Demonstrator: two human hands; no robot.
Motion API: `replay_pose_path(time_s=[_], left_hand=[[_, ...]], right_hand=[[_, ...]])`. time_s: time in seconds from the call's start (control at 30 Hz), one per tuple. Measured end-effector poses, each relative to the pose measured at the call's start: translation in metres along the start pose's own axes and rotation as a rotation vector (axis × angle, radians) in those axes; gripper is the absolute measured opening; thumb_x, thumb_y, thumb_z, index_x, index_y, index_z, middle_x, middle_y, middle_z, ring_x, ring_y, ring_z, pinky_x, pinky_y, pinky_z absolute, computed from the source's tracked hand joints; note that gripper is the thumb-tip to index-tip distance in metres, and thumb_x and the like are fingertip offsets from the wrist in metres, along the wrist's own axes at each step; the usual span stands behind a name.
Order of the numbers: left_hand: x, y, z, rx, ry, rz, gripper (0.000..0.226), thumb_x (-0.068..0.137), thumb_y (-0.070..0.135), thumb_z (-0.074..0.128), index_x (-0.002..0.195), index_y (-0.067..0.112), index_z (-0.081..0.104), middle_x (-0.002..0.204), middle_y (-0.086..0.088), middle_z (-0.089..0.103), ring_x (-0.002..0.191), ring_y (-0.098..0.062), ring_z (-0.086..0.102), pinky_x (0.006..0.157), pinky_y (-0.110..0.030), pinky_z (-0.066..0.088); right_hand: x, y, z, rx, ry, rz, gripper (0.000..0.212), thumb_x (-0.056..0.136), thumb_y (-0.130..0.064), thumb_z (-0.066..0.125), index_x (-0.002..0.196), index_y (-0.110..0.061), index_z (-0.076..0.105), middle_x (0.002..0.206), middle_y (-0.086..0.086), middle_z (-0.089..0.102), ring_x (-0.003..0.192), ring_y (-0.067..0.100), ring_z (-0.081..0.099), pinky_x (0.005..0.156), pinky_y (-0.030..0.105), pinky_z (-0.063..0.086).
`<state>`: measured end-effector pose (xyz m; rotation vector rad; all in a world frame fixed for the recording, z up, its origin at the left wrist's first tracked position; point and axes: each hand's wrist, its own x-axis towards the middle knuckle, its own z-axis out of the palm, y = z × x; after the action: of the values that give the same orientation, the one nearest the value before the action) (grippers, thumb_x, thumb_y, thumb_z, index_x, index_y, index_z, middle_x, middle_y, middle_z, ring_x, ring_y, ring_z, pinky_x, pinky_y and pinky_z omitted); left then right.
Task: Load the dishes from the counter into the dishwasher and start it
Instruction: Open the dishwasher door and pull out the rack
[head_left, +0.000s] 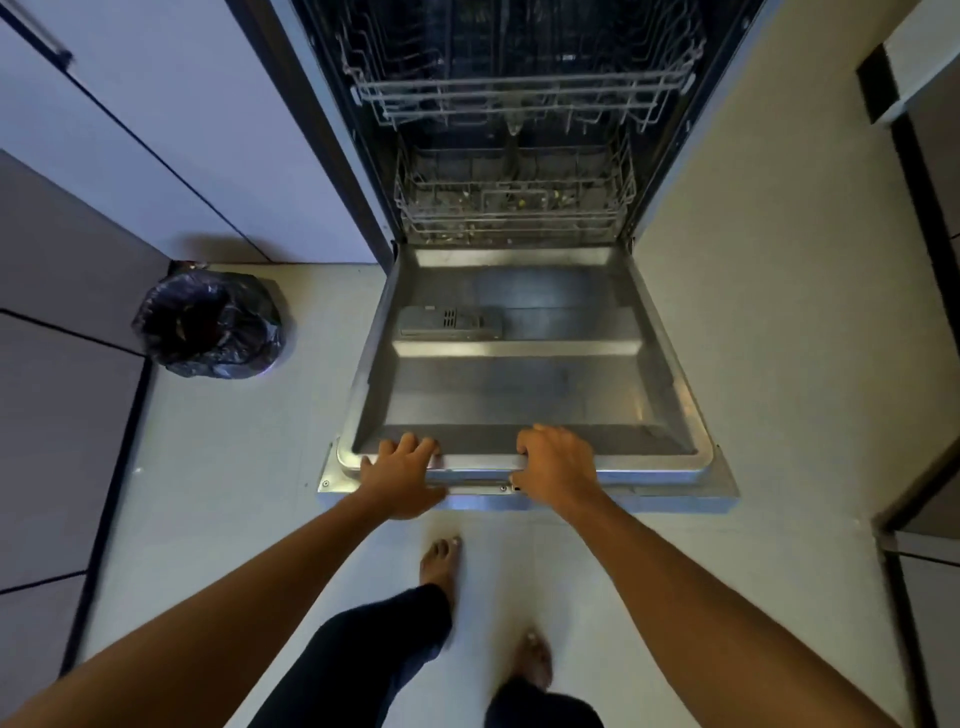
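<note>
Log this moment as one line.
dishwasher door: open | left hand: grips door's front edge | right hand: grips same edge | lower rack: pushed in | trash bin: floor, left

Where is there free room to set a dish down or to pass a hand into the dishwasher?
The door is bare inside, from the detergent dispenser to its front edge. The lower rack and upper rack show no dishes. The front edge is crowded: the left hand and right hand grip it. The floor lies bare between bin and door.
</note>
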<state>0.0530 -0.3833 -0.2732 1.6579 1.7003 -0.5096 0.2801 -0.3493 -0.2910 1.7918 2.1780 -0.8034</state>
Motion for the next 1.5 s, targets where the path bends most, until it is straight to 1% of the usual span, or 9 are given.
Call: replay_pose_path(time_s=[0.23,0.4,0.6,0.7,1.0,1.13,1.23,1.37,1.5], left_hand=[[0.043,-0.006,0.075,0.078,-0.084,-0.016,0.071,0.075,0.069,0.063,0.128,0.026,0.041,0.132,-0.003,0.045,0.123,-0.030,0.043,0.102,-0.044,0.041],[0.076,-0.016,0.116,0.109,-0.273,-0.014,0.073,0.084,0.055,0.066,0.141,0.020,0.037,0.138,-0.008,0.040,0.126,-0.034,0.043,0.103,-0.039,0.036],[0.131,-0.031,0.144,0.153,-0.497,0.006,0.063,0.090,0.052,0.060,0.145,0.030,0.039,0.143,-0.005,0.036,0.132,-0.029,0.043,0.110,-0.039,0.035],[0.154,-0.032,0.156,0.198,-0.600,-0.011,0.051,0.092,0.053,0.056,0.140,0.039,0.047,0.143,-0.006,0.036,0.132,-0.029,0.043,0.109,-0.037,0.035],[0.199,-0.015,0.167,0.147,-0.815,-0.067,0.065,0.093,0.054,0.054,0.150,0.041,0.028,0.160,-0.002,0.024,0.142,-0.034,0.031,0.109,-0.052,0.037],[0.178,-0.017,0.169,0.003,-0.701,-0.021,0.065,0.093,0.051,0.058,0.148,0.025,0.037,0.150,0.000,0.040,0.137,-0.026,0.040,0.109,-0.039,0.036],[0.156,-0.033,0.162,-0.126,-0.425,0.036,0.043,0.096,0.036,0.060,0.131,0.010,0.058,0.127,-0.008,0.062,0.116,-0.025,0.058,0.090,-0.022,0.039],[0.122,-0.044,0.118,-0.248,-0.212,-0.004,0.034,0.095,0.032,0.063,0.125,0.016,0.063,0.117,-0.006,0.068,0.106,-0.022,0.064,0.084,-0.021,0.042],[0.091,-0.044,0.044,-0.340,-0.125,-0.007,0.025,0.094,0.026,0.063,0.117,0.018,0.068,0.111,-0.003,0.069,0.095,-0.019,0.065,0.080,-0.024,0.047]], right_hand=[[0.002,0.019,0.086,-0.094,-0.011,-0.069,0.014,0.084,-0.024,0.068,0.097,-0.018,0.068,0.103,0.003,0.066,0.095,0.028,0.066,0.075,0.031,0.048],[0.023,0.027,0.170,-0.272,-0.107,-0.082,0.032,0.044,-0.016,0.090,0.062,-0.021,0.064,0.063,-0.004,0.062,0.052,0.017,0.065,0.047,0.022,0.046],[0.054,0.047,0.217,-0.354,-0.128,-0.194,0.027,0.087,-0.004,0.058,0.109,-0.017,0.065,0.111,0.005,0.069,0.106,0.029,0.067,0.085,0.033,0.052],[0.071,0.052,0.241,-0.393,-0.166,-0.222,0.030,0.087,0.000,0.056,0.112,-0.014,0.064,0.115,0.008,0.069,0.110,0.032,0.065,0.088,0.035,0.051],[0.089,0.038,0.272,-0.426,-0.216,-0.215,0.035,0.083,0.005,0.065,0.112,-0.015,0.068,0.112,0.004,0.070,0.108,0.027,0.067,0.083,0.034,0.053],[0.078,0.036,0.256,-0.321,-0.231,-0.126,0.031,0.085,-0.002,0.067,0.113,-0.016,0.067,0.115,0.005,0.070,0.109,0.027,0.067,0.087,0.035,0.055],[0.067,0.036,0.233,-0.067,-0.278,0.017,0.033,0.087,-0.025,0.067,0.119,-0.019,0.066,0.124,0.006,0.065,0.117,0.029,0.062,0.093,0.035,0.050],[0.050,0.031,0.195,0.346,-0.361,0.207,0.025,0.085,-0.040,0.069,0.099,-0.019,0.070,0.110,0.006,0.072,0.107,0.029,0.066,0.087,0.031,0.053],[0.041,0.016,0.124,0.458,-0.353,0.230,0.027,0.085,-0.038,0.068,0.102,-0.017,0.071,0.109,0.007,0.073,0.105,0.028,0.067,0.087,0.030,0.054]])
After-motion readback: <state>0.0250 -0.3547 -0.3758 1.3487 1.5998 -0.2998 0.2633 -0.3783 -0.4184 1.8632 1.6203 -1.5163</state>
